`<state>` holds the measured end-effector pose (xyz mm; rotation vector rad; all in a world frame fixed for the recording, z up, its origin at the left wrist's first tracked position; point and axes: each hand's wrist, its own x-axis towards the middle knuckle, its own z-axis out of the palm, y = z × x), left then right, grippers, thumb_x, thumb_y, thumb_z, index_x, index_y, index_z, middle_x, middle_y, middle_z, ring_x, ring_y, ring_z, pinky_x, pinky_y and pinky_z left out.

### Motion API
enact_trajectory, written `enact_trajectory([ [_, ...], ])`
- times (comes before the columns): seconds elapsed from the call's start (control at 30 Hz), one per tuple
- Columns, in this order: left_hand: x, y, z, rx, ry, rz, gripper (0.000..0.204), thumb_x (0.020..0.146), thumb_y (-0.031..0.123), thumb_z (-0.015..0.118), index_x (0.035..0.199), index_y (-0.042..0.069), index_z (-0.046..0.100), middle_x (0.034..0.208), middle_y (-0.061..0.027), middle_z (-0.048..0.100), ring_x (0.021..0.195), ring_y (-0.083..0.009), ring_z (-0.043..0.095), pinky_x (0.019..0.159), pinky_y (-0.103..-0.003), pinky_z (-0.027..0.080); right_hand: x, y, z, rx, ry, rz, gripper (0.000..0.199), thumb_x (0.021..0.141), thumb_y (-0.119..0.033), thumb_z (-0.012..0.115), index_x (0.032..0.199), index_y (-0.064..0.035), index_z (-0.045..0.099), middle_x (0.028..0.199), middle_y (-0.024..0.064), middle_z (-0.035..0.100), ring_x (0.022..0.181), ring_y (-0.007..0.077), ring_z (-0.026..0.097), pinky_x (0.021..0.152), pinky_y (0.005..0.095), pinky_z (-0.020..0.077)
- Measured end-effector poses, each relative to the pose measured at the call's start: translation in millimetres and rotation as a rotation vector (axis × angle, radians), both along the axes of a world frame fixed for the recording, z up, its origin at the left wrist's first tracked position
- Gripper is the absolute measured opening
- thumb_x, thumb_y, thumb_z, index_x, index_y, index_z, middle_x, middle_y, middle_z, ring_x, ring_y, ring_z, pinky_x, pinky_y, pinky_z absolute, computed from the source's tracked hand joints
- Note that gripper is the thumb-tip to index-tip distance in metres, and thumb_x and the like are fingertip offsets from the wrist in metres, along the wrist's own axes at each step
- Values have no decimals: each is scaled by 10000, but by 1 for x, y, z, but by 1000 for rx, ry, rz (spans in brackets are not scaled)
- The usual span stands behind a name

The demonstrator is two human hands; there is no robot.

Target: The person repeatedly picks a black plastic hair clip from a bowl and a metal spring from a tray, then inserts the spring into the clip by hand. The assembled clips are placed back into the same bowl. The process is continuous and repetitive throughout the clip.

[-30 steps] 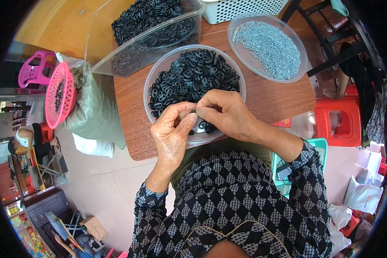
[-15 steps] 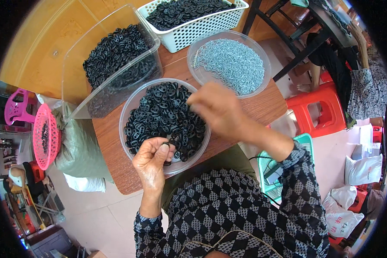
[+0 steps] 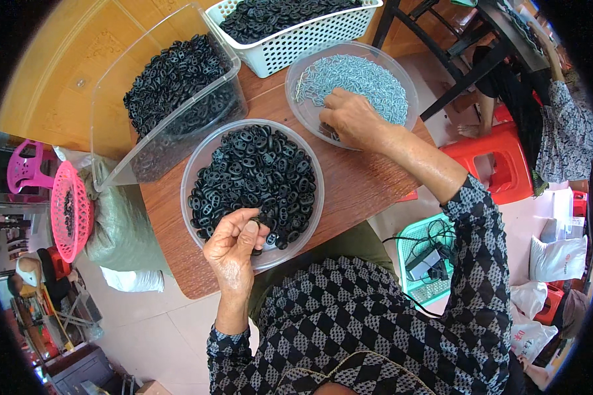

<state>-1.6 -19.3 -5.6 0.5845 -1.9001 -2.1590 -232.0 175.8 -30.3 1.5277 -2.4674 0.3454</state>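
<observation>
My left hand (image 3: 234, 242) is closed in a pinch on a small black two-hole plastic piece (image 3: 263, 219), held over the near edge of a clear round tub (image 3: 187, 197). That tub is filled with many such black oval pieces (image 3: 254, 171). Farther off to the right, my right hand (image 3: 352, 120) is at the near left side of another clear round tub (image 3: 412, 117), which contains small silver screws (image 3: 359, 76). Its fingers are curled together and point down among the screws. Whatever lies between its fingertips is hidden.
A clear bin (image 3: 102, 155) and a white perforated basket (image 3: 293, 49), both with black pieces, stand at the back of the wooden table (image 3: 369, 174). Red stools (image 3: 491, 161) and a green basket with cables (image 3: 408, 234) are at the right, a pink basket (image 3: 79, 227) at the left.
My right hand has moved away from above the black pieces, up and right into the tub of screws. My left hand stays in place with its black piece.
</observation>
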Motion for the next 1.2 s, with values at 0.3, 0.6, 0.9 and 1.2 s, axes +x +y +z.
enact_trajectory([
  [0.3,-4,0,1,52,-4,-21,90,859,20,588,922,-39,616,702,-8,582,551,-37,496,613,-198,506,-10,4,-9,-65,-115,-25,29,712,-26,559,690,-8,558,740,137,556,759,297,555,640,377,468],
  [0.6,-5,0,-1,-408,95,10,152,845,57,625,979,-13,633,736,1,601,621,-46,535,546,-158,414,47,-19,57,-459,-1155,-101,114,769,-88,653,829,5,627,762,13,617,686,69,547,594,216,445],
  [0.9,-16,-1,11,-1000,350,-7,175,726,-52,651,897,-24,622,663,-89,553,572,-190,525,512,-286,413,90,-59,60,-255,-1602,-51,137,730,-126,658,804,-11,645,704,-2,596,612,51,505,531,196,397],
  [1.2,-6,-13,9,-999,260,-136,96,719,-41,651,800,-14,609,648,-81,556,573,-191,533,515,-293,418,102,-70,43,-228,-1637,-32,120,726,-99,627,792,1,642,714,18,612,607,63,515,528,198,407],
])
